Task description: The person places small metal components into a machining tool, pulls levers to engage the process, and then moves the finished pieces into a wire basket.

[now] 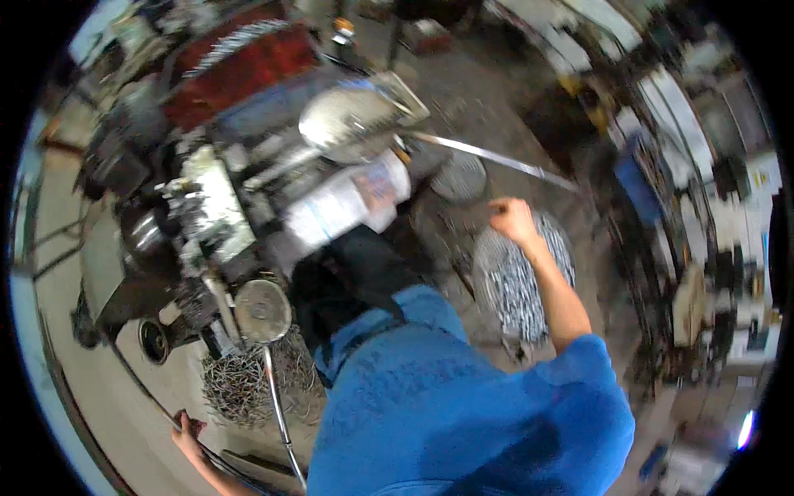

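My left hand (190, 435), low at the far left, is closed around a long thin dark rod (139, 378) that slants down toward the lower edge. My right hand (513, 221) is raised on the right with its fingers curled together; whether something small sits in them is hidden by blur. Below my right forearm is a wide round basket (482, 273) of many small grey metal pieces (521, 302). A heap of thin metal rods or scraps (240, 388) lies on the floor close to my left hand.
A greasy machine (217, 207) stands at the left, with a round-topped stool (263, 311) before it. Ahead are a pale sheet-covered surface (331, 207), a round metal pan (347, 120) and a red metal bin (240, 62). A long bar (496, 157) reaches rightward. Cluttered shelves (678, 182) line the right.
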`<state>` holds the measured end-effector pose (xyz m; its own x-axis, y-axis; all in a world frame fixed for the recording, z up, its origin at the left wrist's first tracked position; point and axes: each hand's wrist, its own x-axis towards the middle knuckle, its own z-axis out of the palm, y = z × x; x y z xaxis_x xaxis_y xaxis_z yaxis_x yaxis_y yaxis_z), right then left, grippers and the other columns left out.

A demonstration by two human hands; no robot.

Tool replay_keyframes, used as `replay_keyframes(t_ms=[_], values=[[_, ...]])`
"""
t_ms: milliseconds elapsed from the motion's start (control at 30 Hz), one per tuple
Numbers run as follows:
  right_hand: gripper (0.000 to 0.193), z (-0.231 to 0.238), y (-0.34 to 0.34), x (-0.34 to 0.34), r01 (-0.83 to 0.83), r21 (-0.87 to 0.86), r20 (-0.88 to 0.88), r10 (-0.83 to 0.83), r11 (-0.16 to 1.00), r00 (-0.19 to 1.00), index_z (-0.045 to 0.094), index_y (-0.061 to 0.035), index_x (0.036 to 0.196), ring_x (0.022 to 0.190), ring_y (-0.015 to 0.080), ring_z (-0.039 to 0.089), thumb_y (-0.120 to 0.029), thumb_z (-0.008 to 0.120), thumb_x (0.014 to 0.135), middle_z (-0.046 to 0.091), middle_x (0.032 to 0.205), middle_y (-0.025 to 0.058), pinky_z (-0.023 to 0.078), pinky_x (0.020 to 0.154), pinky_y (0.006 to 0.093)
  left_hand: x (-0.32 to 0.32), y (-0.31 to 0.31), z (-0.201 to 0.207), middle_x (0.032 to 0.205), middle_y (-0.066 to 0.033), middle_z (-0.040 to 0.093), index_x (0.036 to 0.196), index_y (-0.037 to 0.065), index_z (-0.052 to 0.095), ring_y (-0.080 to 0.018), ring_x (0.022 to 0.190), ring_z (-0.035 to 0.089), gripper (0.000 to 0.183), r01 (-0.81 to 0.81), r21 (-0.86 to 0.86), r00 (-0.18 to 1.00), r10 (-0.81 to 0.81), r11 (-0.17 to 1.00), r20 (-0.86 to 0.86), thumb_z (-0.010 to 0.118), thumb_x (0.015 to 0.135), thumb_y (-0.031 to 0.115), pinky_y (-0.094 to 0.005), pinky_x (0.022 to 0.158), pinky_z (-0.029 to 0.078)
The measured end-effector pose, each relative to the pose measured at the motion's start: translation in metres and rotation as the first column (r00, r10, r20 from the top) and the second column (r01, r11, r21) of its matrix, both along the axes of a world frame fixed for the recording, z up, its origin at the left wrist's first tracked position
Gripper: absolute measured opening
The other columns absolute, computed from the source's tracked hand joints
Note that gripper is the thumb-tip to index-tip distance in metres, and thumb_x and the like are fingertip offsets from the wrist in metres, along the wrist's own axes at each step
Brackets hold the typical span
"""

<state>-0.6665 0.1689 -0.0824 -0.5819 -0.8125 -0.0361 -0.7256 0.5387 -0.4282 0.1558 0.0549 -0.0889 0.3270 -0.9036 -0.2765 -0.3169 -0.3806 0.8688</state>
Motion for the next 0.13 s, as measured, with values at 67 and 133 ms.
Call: replay_keyframes(t_ms=[67, 133], values=[[0.036, -0.031, 0.042, -0.016, 0.087, 0.054, -0.056, -0.084, 0.995, 0.995, 0.069, -0.0063, 0.091, 0.086, 0.0331, 0.063, -0.017, 0.06, 0.058, 0.065, 0.091, 0.019, 0.05, 0.08, 0.0387, 0.008, -0.01, -0.006, 0.064, -0.0077, 0.055, 0.104, -0.004, 0.056, -0.0165, 0.054, 0.057, 0.031, 0.043, 0.007, 0.999, -0.043, 0.999, 0.025, 0.061, 0.086, 0.021, -0.0321, 0.053, 0.052], [0.039, -0.052, 0.081, -0.019, 0.136, 0.2, -0.035, -0.132, 0.97, 0.991, 0.07, -0.0071, 0.093, 0.091, 0.0285, 0.063, -0.022, 0.062, 0.058, 0.064, 0.092, 0.0215, 0.047, 0.086, 0.0369, 0.006, -0.03, -0.005, 0.065, -0.0084, 0.056, 0.105, -0.004, 0.056, -0.0171, 0.054, 0.058, 0.031, 0.075, 0.014, 0.996, -0.075, 0.997, 0.046, 0.061, 0.086, 0.021, -0.0326, 0.054, 0.053]])
